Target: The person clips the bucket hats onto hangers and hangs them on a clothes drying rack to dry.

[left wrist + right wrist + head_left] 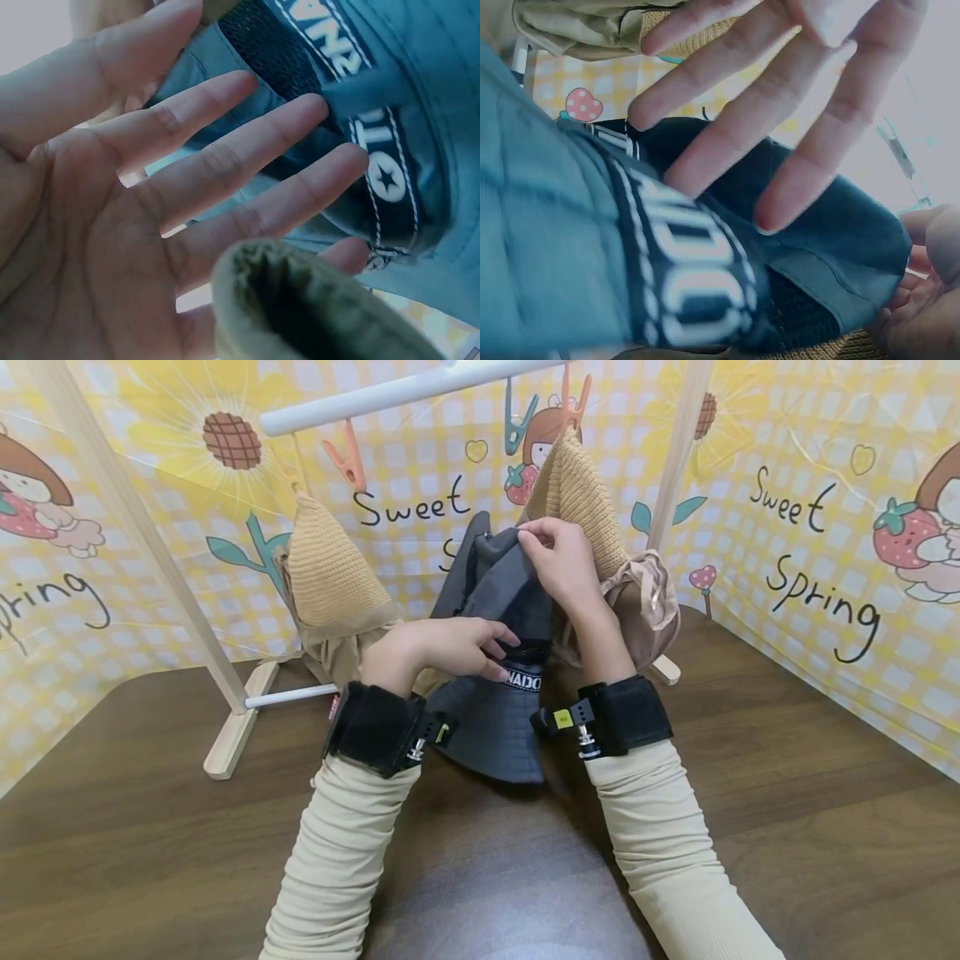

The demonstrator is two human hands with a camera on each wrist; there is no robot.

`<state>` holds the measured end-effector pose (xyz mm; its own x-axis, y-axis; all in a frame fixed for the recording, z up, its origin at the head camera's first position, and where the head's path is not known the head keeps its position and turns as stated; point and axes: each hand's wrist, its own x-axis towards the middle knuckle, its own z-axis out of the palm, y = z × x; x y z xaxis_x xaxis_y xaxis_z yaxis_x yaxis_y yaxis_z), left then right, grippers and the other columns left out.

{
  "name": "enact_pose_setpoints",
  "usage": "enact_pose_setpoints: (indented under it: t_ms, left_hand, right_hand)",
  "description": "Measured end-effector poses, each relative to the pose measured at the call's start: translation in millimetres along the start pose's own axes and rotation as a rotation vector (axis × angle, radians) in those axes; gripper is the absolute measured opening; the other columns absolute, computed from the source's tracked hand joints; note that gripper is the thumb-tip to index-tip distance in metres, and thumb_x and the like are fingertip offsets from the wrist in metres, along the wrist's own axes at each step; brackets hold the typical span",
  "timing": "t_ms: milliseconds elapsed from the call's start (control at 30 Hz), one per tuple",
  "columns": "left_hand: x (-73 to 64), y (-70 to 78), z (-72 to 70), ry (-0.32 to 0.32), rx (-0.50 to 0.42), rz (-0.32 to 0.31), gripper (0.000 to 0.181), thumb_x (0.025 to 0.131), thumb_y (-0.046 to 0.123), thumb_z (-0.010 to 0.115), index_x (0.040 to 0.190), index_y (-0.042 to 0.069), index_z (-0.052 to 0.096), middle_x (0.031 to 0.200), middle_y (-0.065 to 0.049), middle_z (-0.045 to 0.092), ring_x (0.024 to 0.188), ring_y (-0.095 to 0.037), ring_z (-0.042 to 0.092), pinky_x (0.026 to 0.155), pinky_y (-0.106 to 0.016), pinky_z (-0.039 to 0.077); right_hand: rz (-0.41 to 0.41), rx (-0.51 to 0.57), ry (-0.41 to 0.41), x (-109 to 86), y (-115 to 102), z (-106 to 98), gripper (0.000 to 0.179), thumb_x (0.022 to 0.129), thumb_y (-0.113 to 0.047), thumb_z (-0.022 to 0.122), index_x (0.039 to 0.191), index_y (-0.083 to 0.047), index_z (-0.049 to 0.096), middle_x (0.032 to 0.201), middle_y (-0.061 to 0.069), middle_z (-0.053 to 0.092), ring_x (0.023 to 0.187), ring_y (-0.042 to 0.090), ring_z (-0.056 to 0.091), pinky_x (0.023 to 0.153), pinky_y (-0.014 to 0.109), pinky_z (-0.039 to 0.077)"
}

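A dark grey bucket hat (498, 727) with a lettered band (522, 680) and a black mesh patch is held crown up, in front of a hanging rack. At the top of its crown, my right hand (561, 564) pinches the fabric between thumb and fingertips. My left hand (453, 647) reaches across the front near the band, its fingers loosely spread. Palm and separated fingers of that left hand (112, 217) show in the left wrist view, close to the hat; contact is hard to tell. Lettering fills much of the right wrist view.
Behind stands a rack with a white bar (405, 393) and wooden legs. Straw-and-fabric hats hang left (330, 560) and right (581, 502). An orange clip (348, 460) and a teal clip (517, 425) hang from the bar. A brown wooden table (480, 868) lies below.
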<state>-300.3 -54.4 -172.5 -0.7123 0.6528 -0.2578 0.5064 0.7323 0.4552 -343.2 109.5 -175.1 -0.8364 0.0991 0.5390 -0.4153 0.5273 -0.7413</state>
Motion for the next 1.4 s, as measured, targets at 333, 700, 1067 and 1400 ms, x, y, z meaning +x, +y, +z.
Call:
enact_pose_setpoints:
  t_ms: [333,700,1067,1400]
  left_hand:
    - [1.6,-0.5,0.4,-0.002,0.018,-0.011,0.051,0.099,0.014,0.057,0.146,0.004,0.039,0.144,-0.017,0.046,0.134,-0.026,0.04,0.105,-0.036,0.036]
    - [0.6,-0.4,0.6,-0.008,0.006,-0.017,0.052,0.099,0.012,0.056,0.147,0.003,0.038,0.144,-0.018,0.045,0.133,-0.028,0.041,0.104,-0.038,0.036]
    - [-1.1,0.2,-0.1,-0.012,0.001,-0.017,0.052,0.099,0.013,0.056,0.147,0.003,0.038,0.143,-0.018,0.046,0.132,-0.027,0.042,0.104,-0.038,0.037]
    - [-0.7,0.0,-1.2,-0.018,0.012,-0.018,0.052,0.099,0.013,0.057,0.146,0.004,0.039,0.143,-0.018,0.046,0.133,-0.027,0.04,0.105,-0.038,0.037]
  right_hand:
    - [0.05,-0.14,0.023,-1.4,-2,-14,0.028,0.101,-0.02,0.053,0.119,-0.004,0.068,0.115,0.012,0.066,0.103,0.022,0.056,0.09,0.033,0.043]
    - [0.105,-0.27,0.008,-3.7,-2,-28,0.027,0.1,-0.021,0.055,0.115,-0.006,0.072,0.1,0.011,0.07,0.091,0.02,0.062,0.082,0.032,0.045]
    - [0.167,-0.125,-0.003,-5.1,-6,-27,0.028,0.101,-0.018,0.054,0.117,-0.001,0.069,0.084,0.01,0.065,0.048,0.0,0.056,0.056,0.015,0.049]
    - [0.136,-0.04,0.113,-3.1,-8,-20,0.027,0.1,-0.016,0.055,0.116,0.0,0.069,0.098,0.014,0.07,0.05,-0.005,0.057,0.065,0.016,0.052]
